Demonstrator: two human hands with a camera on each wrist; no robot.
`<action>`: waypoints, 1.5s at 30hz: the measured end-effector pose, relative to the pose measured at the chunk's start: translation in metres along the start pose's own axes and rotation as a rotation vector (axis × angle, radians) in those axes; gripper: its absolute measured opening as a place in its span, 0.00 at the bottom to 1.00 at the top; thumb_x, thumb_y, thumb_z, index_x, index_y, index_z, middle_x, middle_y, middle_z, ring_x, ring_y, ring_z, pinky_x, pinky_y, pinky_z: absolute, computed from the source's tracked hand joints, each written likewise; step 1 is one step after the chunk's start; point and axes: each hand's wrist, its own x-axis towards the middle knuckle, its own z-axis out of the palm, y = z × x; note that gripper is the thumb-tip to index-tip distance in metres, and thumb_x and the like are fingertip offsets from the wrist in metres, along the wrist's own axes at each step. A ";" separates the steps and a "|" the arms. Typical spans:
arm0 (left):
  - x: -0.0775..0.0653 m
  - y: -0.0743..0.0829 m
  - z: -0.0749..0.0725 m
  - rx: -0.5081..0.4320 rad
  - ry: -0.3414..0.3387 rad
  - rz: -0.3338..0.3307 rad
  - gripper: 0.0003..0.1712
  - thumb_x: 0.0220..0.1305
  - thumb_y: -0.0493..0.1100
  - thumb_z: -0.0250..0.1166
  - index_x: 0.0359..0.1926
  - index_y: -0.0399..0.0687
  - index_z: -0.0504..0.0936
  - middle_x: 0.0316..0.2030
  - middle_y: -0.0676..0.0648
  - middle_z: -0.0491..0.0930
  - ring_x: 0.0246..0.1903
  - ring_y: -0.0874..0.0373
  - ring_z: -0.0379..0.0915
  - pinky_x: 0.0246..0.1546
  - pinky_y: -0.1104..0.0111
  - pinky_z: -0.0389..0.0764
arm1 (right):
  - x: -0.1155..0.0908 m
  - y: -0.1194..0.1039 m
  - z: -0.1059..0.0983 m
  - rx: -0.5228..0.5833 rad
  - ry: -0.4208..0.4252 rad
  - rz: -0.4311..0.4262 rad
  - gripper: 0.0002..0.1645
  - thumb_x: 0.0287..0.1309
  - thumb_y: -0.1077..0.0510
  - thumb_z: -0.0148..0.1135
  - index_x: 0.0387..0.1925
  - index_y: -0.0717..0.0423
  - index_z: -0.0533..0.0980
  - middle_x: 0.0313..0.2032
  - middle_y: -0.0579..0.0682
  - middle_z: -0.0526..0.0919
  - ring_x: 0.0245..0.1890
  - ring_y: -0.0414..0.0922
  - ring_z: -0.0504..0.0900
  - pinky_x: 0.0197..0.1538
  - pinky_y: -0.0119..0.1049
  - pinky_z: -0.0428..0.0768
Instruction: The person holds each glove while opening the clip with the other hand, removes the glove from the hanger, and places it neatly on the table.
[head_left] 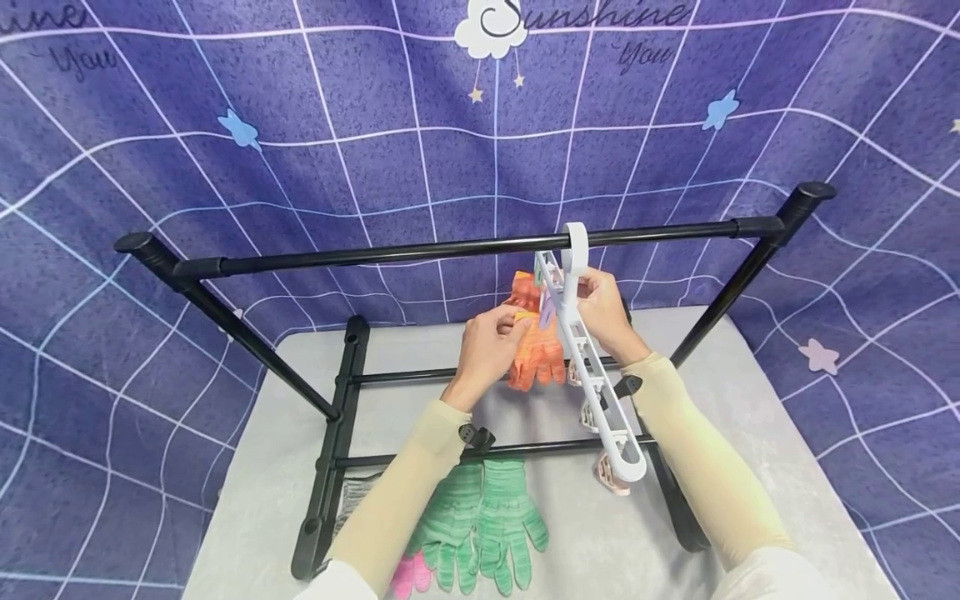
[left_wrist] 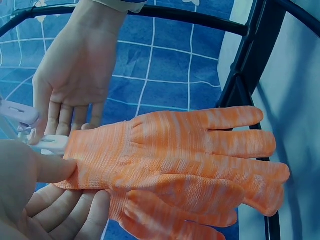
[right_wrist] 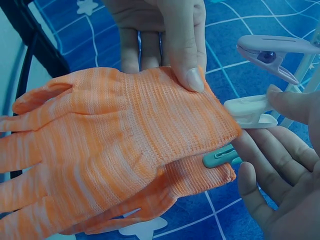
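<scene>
My left hand [head_left: 486, 346] pinches the cuff of an orange knitted glove [right_wrist: 90, 145], thumb on top, the glove's fingers pointing away from the hanger. My right hand [head_left: 602, 310] pinches a white clip [right_wrist: 247, 106] between thumb and fingers, its tip right at the cuff's edge. Behind it, a second orange glove [right_wrist: 185, 182] hangs from a green clip [right_wrist: 220, 156]. A lilac clip [right_wrist: 270, 50] sits just beside the white one with nothing in its mouth. These clips belong to a white clip hanger [head_left: 592, 371], hooked over the black bar.
The black rack [head_left: 405, 251] spans the view, its lower rails near the grey tabletop [head_left: 255, 500]. Green gloves [head_left: 483, 521], a pink glove [head_left: 411, 575] and a grey striped piece [head_left: 356, 497] lie at the front, partly under my left arm. More clips [head_left: 609, 473] dangle along the hanger's near end.
</scene>
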 end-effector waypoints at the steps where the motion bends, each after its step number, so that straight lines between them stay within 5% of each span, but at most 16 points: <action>1: 0.000 0.000 0.000 0.000 0.000 0.002 0.11 0.74 0.45 0.72 0.50 0.45 0.91 0.39 0.46 0.91 0.39 0.56 0.89 0.46 0.61 0.88 | -0.001 -0.001 0.001 0.002 0.004 0.006 0.15 0.56 0.78 0.58 0.43 0.67 0.83 0.31 0.36 0.89 0.34 0.35 0.87 0.41 0.26 0.83; 7: -0.001 -0.002 -0.001 -0.004 0.000 0.009 0.11 0.74 0.45 0.72 0.50 0.45 0.91 0.40 0.46 0.92 0.40 0.55 0.90 0.48 0.61 0.88 | -0.002 -0.003 0.001 0.012 0.020 0.028 0.16 0.56 0.77 0.59 0.43 0.64 0.83 0.32 0.37 0.89 0.35 0.35 0.88 0.40 0.27 0.84; 19: -0.009 -0.005 -0.006 -0.049 0.008 -0.003 0.10 0.73 0.43 0.72 0.49 0.43 0.91 0.37 0.46 0.91 0.37 0.57 0.89 0.45 0.64 0.88 | -0.004 -0.002 0.000 -0.014 0.048 0.061 0.21 0.57 0.77 0.58 0.53 0.81 0.78 0.35 0.39 0.89 0.37 0.32 0.88 0.45 0.25 0.85; 33: -0.014 -0.007 -0.010 -0.057 0.012 -0.020 0.10 0.72 0.43 0.72 0.49 0.43 0.91 0.38 0.46 0.91 0.38 0.57 0.89 0.45 0.66 0.89 | -0.005 -0.001 0.001 0.025 0.038 0.063 0.19 0.58 0.77 0.58 0.52 0.79 0.78 0.35 0.37 0.88 0.37 0.33 0.88 0.45 0.25 0.84; 45: -0.023 -0.006 -0.013 -0.074 0.021 -0.029 0.11 0.73 0.44 0.72 0.49 0.43 0.91 0.38 0.47 0.92 0.38 0.57 0.89 0.44 0.65 0.89 | -0.009 0.003 -0.001 0.090 -0.004 0.046 0.13 0.61 0.71 0.61 0.47 0.65 0.82 0.35 0.39 0.89 0.37 0.35 0.87 0.38 0.26 0.83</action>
